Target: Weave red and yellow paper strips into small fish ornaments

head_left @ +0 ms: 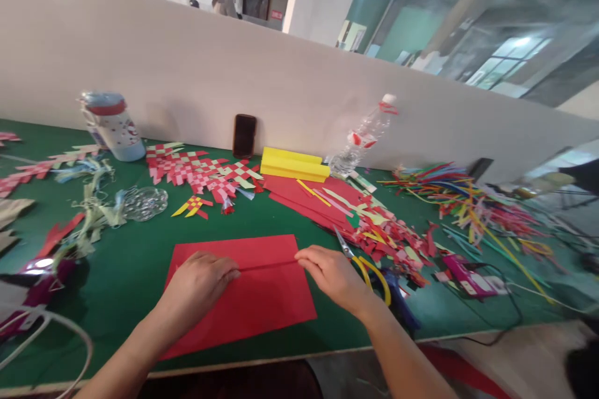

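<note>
A thin red strip [269, 266] is stretched between my two hands, above a red paper sheet [262, 305] on the green table [121, 318]. My left hand [202, 280] pinches the strip's left end, over the sheet's left half. At the strip's right end, my right hand [333, 274] holds it between thumb and fingers, near the sheet's right edge. Scissors with yellow handles [374, 274] lie just beyond my right hand, partly hidden by it. Behind them is a heap of red and pale paper scraps [388, 236].
Woven paper fish shapes [201, 171], a tumbler [115, 127], a phone [244, 135], folded yellow paper [294, 165] and a plastic bottle [365, 137] stand or lie along the partition. Colourful strips [449, 187] and a purple device [470, 275] with cables are at the right.
</note>
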A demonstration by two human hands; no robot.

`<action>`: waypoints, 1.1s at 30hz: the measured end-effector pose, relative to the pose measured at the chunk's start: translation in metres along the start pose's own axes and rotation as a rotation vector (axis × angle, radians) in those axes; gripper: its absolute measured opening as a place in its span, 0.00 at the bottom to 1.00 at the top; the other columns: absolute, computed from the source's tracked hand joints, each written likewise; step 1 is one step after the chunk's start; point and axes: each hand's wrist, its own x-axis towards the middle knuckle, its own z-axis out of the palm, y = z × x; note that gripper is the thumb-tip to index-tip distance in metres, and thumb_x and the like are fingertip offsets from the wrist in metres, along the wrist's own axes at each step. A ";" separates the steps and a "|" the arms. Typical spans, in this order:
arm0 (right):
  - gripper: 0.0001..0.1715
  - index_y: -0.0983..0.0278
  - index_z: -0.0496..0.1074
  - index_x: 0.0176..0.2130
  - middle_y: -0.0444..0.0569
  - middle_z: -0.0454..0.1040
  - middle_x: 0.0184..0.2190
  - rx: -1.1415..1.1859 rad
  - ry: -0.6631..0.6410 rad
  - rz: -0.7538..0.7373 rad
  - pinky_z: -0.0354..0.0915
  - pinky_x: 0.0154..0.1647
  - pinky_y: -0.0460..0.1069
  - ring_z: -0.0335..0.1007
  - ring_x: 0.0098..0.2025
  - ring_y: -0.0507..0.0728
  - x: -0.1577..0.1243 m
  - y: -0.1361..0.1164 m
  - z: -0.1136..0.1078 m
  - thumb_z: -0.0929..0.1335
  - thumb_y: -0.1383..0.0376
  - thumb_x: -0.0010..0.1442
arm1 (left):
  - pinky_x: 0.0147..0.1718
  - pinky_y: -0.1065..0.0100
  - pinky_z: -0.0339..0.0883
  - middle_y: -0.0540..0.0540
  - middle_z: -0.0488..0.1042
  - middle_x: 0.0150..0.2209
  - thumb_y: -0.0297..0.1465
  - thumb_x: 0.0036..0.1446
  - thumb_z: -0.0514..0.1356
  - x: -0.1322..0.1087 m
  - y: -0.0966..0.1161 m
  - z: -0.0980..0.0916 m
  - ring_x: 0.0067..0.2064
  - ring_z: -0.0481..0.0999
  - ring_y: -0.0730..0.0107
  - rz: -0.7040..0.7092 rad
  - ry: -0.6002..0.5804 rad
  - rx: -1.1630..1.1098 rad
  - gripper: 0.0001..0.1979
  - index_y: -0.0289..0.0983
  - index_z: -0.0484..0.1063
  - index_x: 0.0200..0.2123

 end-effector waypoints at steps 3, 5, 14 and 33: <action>0.13 0.59 0.76 0.41 0.48 0.80 0.41 0.098 -0.041 0.090 0.68 0.46 0.50 0.77 0.43 0.56 0.005 0.005 0.004 0.62 0.63 0.65 | 0.32 0.70 0.66 0.47 0.81 0.30 0.35 0.67 0.49 -0.004 -0.007 -0.005 0.32 0.79 0.66 -0.117 -0.080 -0.031 0.17 0.41 0.78 0.34; 0.12 0.59 0.76 0.41 0.48 0.81 0.39 0.153 -0.071 0.148 0.68 0.44 0.50 0.77 0.41 0.57 0.009 0.008 0.007 0.63 0.62 0.64 | 0.30 0.71 0.65 0.48 0.81 0.31 0.35 0.66 0.50 -0.008 -0.012 -0.009 0.33 0.79 0.66 -0.182 -0.138 -0.047 0.17 0.41 0.78 0.34; 0.11 0.61 0.73 0.34 0.41 0.73 0.25 0.331 -0.183 0.255 0.62 0.30 0.45 0.67 0.27 0.51 0.019 -0.008 0.014 0.64 0.59 0.62 | 0.41 0.65 0.69 0.46 0.81 0.44 0.36 0.65 0.53 -0.012 -0.011 -0.013 0.44 0.80 0.61 -0.167 -0.153 -0.036 0.13 0.41 0.75 0.44; 0.24 0.63 0.67 0.31 0.41 0.67 0.23 0.784 -0.055 0.302 0.62 0.28 0.45 0.63 0.24 0.49 0.016 -0.043 0.046 0.63 0.46 0.64 | 0.27 0.73 0.55 0.52 0.73 0.24 0.37 0.61 0.52 0.024 0.044 -0.001 0.27 0.68 0.73 -0.408 -0.207 -0.724 0.15 0.37 0.70 0.26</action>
